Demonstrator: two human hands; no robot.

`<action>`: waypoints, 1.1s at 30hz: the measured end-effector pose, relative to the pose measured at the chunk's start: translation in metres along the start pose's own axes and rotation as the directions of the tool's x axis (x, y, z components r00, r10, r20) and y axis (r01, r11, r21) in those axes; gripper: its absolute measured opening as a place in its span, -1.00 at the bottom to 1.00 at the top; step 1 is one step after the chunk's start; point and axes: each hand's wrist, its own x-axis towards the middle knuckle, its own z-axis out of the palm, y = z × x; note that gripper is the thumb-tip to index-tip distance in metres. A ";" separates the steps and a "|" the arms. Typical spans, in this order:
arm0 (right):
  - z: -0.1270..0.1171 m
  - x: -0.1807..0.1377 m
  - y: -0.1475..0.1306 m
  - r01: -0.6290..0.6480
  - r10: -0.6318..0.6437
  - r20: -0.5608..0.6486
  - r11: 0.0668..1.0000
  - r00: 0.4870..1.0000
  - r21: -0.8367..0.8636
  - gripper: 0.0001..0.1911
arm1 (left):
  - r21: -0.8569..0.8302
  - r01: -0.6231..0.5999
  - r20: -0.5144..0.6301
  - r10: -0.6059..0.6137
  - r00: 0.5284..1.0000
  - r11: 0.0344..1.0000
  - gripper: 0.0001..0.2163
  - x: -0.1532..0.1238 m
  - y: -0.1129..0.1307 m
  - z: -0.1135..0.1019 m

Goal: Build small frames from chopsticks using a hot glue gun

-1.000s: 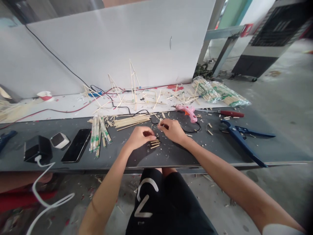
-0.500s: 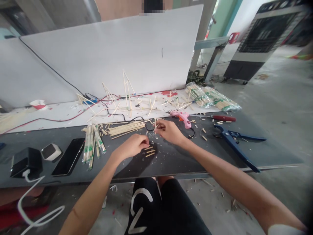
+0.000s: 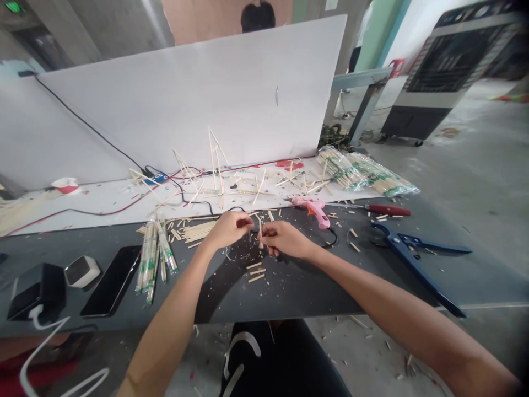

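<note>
In my right hand [image 3: 285, 240], a short wooden stick [image 3: 260, 229] stands upright, pinched between thumb and fingers. My left hand [image 3: 230, 229] is closed just to its left, pinching a small stick piece [image 3: 253, 214] against the upright one's top; whether the two touch is hard to make out. Below the hands, three short stick pieces [image 3: 256, 271] lie side by side on the dark table [image 3: 289, 295]. A pile of long thin sticks [image 3: 197, 231] lies left of my left hand, partly hidden by it. Right of my hands rests a pink glue gun [image 3: 316, 212].
Stick frames [image 3: 217, 165] stand along the white board [image 3: 185, 110]. Wrapped stick bundles [image 3: 151, 256] lie left, more packs [image 3: 382, 173] back right. A phone [image 3: 111, 281], a charger block [image 3: 37, 292], a red-handled screwdriver [image 3: 388, 210] and blue cutters [image 3: 417, 264] are on the table.
My left hand has risen from the short pieces on the table to beside the upright stick, now with a small piece. My right hand still holds its stick. The camera view has shifted slightly.
</note>
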 end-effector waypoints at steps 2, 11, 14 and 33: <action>-0.001 -0.001 0.001 -0.064 0.062 -0.022 0.995 0.998 -0.070 -0.95 | 0.019 0.009 -0.007 -0.009 1.000 1.000 -0.88 -0.001 -0.002 0.003; 0.011 -0.008 0.008 -0.180 0.176 -0.035 0.966 0.984 -0.183 -0.85 | -0.012 0.034 -0.012 -0.035 0.999 0.999 -0.88 0.004 -0.007 0.013; 0.007 -0.009 0.003 -0.142 0.133 -0.051 0.954 0.990 -0.265 -0.81 | -0.006 0.036 0.016 -0.036 0.999 0.999 -0.87 0.002 -0.005 0.012; -0.134 -0.022 0.004 -0.503 0.132 -0.616 0.719 0.777 -0.480 -0.75 | -0.328 0.050 -0.271 -0.145 0.952 0.943 -0.74 0.004 -0.005 0.010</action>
